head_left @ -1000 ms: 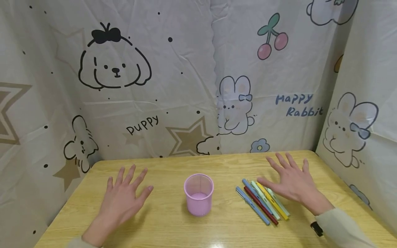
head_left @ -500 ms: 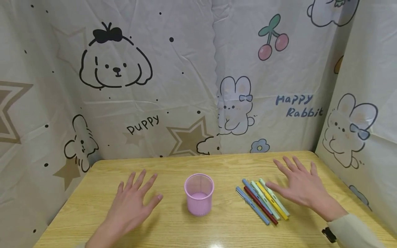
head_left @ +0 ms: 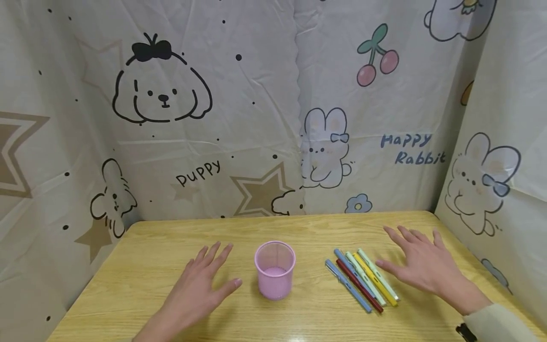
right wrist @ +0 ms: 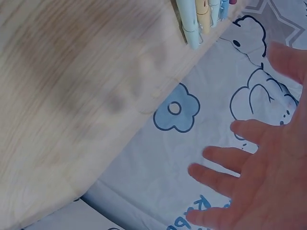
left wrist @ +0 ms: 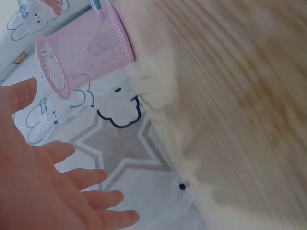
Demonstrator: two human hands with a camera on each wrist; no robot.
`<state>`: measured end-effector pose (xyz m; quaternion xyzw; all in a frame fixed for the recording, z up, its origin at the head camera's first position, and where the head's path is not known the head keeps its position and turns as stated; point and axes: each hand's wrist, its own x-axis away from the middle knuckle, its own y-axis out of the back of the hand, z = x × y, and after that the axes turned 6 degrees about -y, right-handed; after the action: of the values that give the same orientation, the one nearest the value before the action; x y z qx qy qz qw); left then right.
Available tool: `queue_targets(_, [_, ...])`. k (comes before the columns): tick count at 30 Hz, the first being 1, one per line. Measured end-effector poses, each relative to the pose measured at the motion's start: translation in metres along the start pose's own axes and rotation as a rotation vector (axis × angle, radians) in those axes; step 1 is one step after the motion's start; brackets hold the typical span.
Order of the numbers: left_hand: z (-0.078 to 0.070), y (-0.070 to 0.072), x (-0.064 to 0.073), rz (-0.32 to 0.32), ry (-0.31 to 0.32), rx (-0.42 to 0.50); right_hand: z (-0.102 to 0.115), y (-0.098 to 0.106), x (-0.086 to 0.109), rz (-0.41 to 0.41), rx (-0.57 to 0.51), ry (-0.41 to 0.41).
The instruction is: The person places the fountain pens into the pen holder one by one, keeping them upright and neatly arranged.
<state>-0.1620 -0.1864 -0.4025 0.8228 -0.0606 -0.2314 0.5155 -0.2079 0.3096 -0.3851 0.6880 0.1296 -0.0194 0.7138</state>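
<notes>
The left hand (head_left: 194, 287) reaches over the worktop (head_left: 307, 229) with its fingers extended and thumb held out to the side; its grip is loose and holds nothing; the thumb points toward a pink mesh cup (head_left: 275, 286), which stands upright between the two hands, nearer the left one. The right hand (head_left: 423, 261) is spread as well, its grip slack and bare; its thumb is near the outermost of six pens (head_left: 366, 279), which lie slanting side by side between the cup and that hand; from left to right they run blue, dark red, blue, pale green, yellow, pale green. A light sleeve (head_left: 500, 324) covers the right forearm, with a dark object (head_left: 466, 331) at its edge; a pale printed cloth (head_left: 256, 71) hangs behind the worktop, showing a puppy, rabbits, stars and cherries.
</notes>
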Motion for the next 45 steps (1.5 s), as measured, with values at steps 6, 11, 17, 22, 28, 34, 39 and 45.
queue_targets(6, [-0.009,-0.010,-0.003,0.014,0.029,0.160,-0.004,-0.004,0.001,0.020,-0.028,0.011])
queue_targets(11, [-0.017,-0.016,-0.006,0.027,0.054,0.271,-0.008,-0.007,-0.002,0.058,-0.107,0.033])
queue_targets(17, [-0.026,-0.023,-0.014,0.010,0.066,0.393,-0.012,-0.013,-0.010,0.146,-0.292,0.058])
queue_targets(22, [-0.028,-0.031,-0.024,0.001,0.035,0.540,-0.015,-0.020,-0.014,0.193,-0.421,0.064])
queue_targets(28, [-0.028,-0.040,-0.032,0.019,0.015,0.655,-0.019,-0.030,-0.020,0.241,-0.517,0.108])
queue_targets(34, [-0.028,-0.048,-0.037,0.018,0.003,0.762,-0.022,-0.035,-0.023,0.273,-0.540,0.135])
queue_targets(39, [-0.030,-0.052,-0.040,0.030,0.018,0.885,-0.021,-0.037,-0.023,0.295,-0.559,0.128])
queue_targets(45, [-0.030,-0.055,-0.044,0.043,0.031,0.951,-0.020,-0.040,-0.024,0.307,-0.553,0.130])
